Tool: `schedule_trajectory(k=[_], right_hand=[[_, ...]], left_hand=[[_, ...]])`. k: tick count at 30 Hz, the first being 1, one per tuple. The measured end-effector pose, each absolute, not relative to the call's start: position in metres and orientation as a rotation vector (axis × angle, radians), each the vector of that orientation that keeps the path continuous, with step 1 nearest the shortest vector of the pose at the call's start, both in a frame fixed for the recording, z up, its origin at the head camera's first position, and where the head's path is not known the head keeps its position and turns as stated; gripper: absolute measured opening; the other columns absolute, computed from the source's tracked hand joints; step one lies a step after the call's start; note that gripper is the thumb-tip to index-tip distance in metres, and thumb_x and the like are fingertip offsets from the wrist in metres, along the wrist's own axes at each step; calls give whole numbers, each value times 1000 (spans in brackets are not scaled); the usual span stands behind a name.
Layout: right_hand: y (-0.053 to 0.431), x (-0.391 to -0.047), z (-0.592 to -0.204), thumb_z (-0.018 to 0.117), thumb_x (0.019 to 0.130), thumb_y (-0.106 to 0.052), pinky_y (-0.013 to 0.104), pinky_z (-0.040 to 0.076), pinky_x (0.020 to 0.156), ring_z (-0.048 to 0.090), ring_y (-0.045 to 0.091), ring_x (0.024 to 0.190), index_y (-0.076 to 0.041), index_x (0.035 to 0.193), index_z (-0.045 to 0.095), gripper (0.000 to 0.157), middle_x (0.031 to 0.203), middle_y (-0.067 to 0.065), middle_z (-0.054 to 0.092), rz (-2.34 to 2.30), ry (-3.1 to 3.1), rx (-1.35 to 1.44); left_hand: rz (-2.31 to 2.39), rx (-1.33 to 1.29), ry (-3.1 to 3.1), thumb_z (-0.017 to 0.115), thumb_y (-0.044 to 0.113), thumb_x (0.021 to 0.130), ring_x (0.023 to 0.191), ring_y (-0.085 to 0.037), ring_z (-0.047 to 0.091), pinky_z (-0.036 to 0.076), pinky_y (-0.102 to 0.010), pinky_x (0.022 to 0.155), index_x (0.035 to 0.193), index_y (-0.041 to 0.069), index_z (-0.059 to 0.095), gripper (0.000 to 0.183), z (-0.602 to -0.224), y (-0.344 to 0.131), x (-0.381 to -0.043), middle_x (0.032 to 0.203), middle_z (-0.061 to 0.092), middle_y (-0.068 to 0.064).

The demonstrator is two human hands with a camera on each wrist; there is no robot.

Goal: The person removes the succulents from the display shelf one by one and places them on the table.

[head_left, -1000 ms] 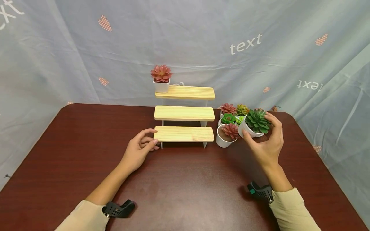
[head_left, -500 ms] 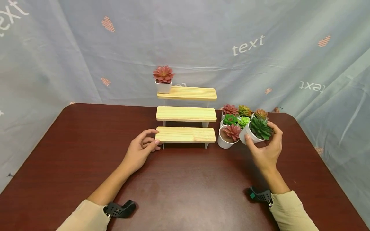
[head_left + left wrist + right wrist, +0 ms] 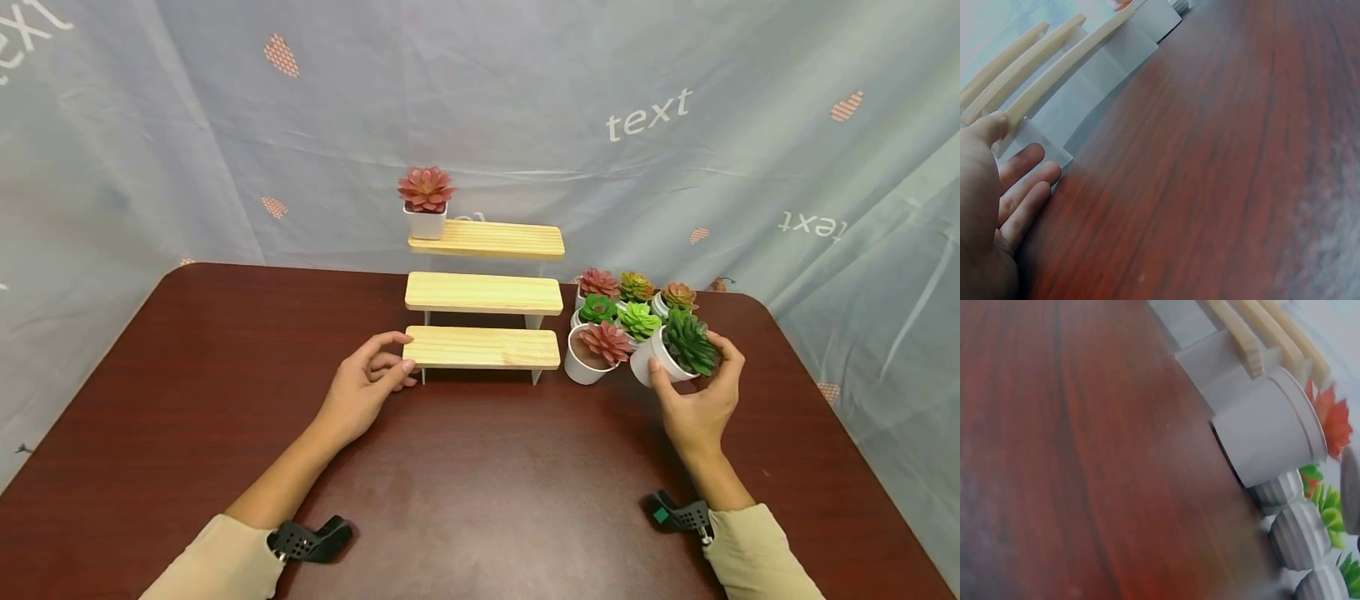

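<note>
A three-tier shelf stand with pale wooden boards (image 3: 480, 347) stands at the middle of the table. My left hand (image 3: 358, 387) holds the left end of its lowest board between thumb and index finger. In the left wrist view, the thumb lies at the board's end and the other fingers (image 3: 1025, 212) extend beside the pale side support. To the right, my right hand (image 3: 701, 408) grips a white pot holding a dark green artificial succulent (image 3: 688, 343). This pot is tilted, its plant leaning right. A red succulent (image 3: 426, 190) in a square white pot sits at the top tier's left end.
Several potted succulents cluster right of the stand. A red one in a round white pot (image 3: 588, 358) is at the front, with a bright green one (image 3: 639, 321) and an orange-brown one (image 3: 679, 296) behind. A patterned grey-blue curtain (image 3: 525, 100) hangs behind the dark red table (image 3: 480, 492).
My right hand has drawn the dark green succulent slightly right and towards me, uncovering the orange-brown and bright green plants. The left hand keeps its place on the lowest board.
</note>
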State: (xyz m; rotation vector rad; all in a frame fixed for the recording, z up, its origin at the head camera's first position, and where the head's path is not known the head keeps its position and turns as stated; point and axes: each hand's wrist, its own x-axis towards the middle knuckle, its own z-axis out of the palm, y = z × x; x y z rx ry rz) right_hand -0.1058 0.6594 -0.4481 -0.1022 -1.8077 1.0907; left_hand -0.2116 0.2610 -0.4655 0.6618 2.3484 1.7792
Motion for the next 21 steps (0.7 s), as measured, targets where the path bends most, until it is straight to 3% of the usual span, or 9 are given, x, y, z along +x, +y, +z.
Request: schedule_trajectory(k=[8, 16, 21], right_hand=[[672, -106, -462, 84, 75, -2, 8, 45, 62, 56, -3, 85, -1, 140, 47, 74, 109, -17, 57, 1048, -1982, -234], [673, -107, -465, 86, 76, -5, 6, 42, 63, 52, -4, 86, -3, 141, 46, 76, 115, 7, 60, 1008, -2133, -259], [673, -107, -466, 86, 79, -12, 7, 41, 65, 51, 0, 87, -3, 140, 46, 74, 116, 7, 58, 997, -2180, -284]], left_hand=[[1781, 664, 2349, 61, 25, 103, 87, -15, 75, 60, -24, 78, 138, 16, 54, 36, -466, 261, -212, 103, 75, -14], [1787, 667, 2352, 61, 24, 103, 87, -12, 75, 59, -24, 78, 137, 16, 54, 36, -466, 261, -212, 104, 75, -15], [1786, 673, 2355, 61, 23, 103, 86, -13, 75, 59, -24, 77, 137, 15, 54, 36, -466, 261, -212, 103, 75, -15]])
